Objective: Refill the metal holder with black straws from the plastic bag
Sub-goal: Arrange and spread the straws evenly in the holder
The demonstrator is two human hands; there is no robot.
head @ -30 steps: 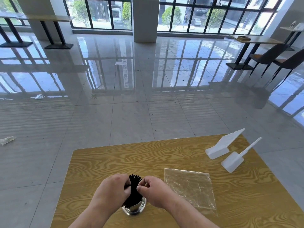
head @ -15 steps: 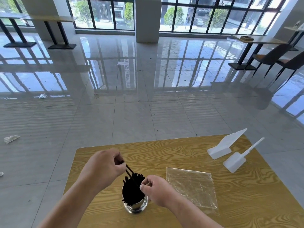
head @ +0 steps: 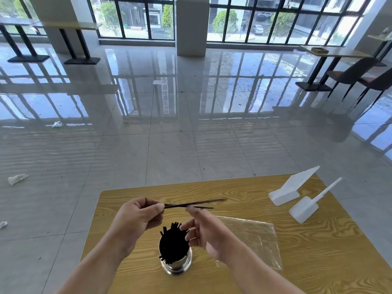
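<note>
A shiny metal holder [head: 176,265] stands near the table's front edge, packed with black straws [head: 172,244]. My left hand [head: 137,217] is raised above and left of it and pinches two loose black straws [head: 191,205] that stick out level to the right. My right hand [head: 202,229] hovers just right of the holder's mouth, fingers spread and relaxed, its blurred fingertips just under the loose straws. The clear plastic bag [head: 252,238] lies flat on the table to the right, partly under my right forearm.
The wooden table [head: 318,251] ends close behind the hands. Two white plastic scoops [head: 285,193] [head: 305,209] lie at its back right. Beyond is a glossy tiled floor with scraps of litter, other tables and chairs far off.
My left hand has pulled two straws up out of the holder and turned them level. My right hand has let go of the bunch and opened, rising towards the loose straws.
</note>
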